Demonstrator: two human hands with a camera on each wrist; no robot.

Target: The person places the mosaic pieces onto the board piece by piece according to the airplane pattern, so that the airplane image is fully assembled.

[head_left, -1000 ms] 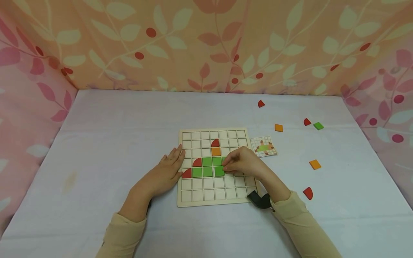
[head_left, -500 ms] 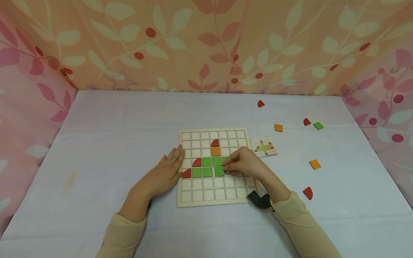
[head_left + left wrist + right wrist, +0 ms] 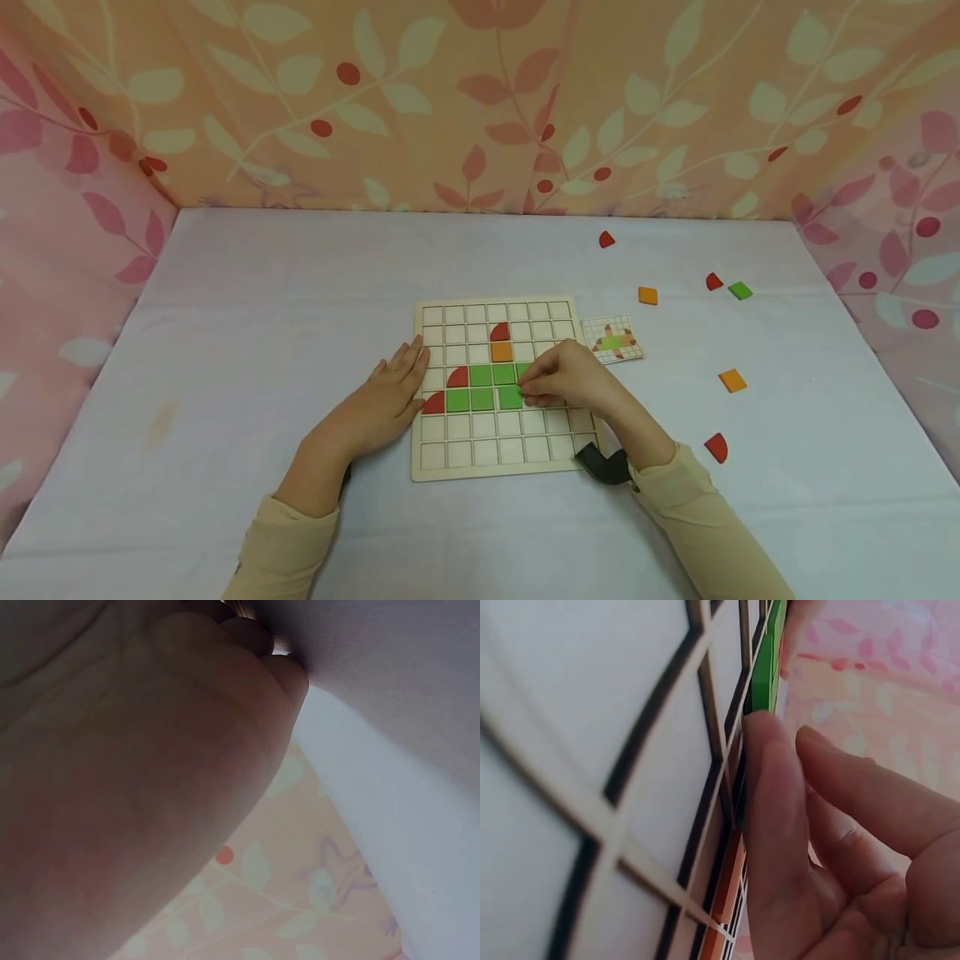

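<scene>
A light wooden grid board [image 3: 472, 454] lies on the white table. Near its middle are red quarter-round tiles [image 3: 457, 377], an orange square tile [image 3: 502, 352] and several green square tiles [image 3: 482, 401]. My left hand [image 3: 386, 404] rests flat with spread fingers on the board's left edge; its palm side fills much of the left wrist view. My right hand [image 3: 573, 379], fingers bent, holds a green square tile [image 3: 510, 397] at its right edge. That tile sits slightly offset from its neighbours. In the right wrist view a fingertip touches a green edge; the right hand hides several cells.
A small pattern card [image 3: 612, 340] touches the board's right side. Scattered to the right are orange square tiles [image 3: 732, 381], red quarter-round tiles [image 3: 717, 447] and a green tile [image 3: 740, 291]. A black wrist camera strap [image 3: 603, 465] overlaps the board's lower right corner. Patterned cloth walls stand behind.
</scene>
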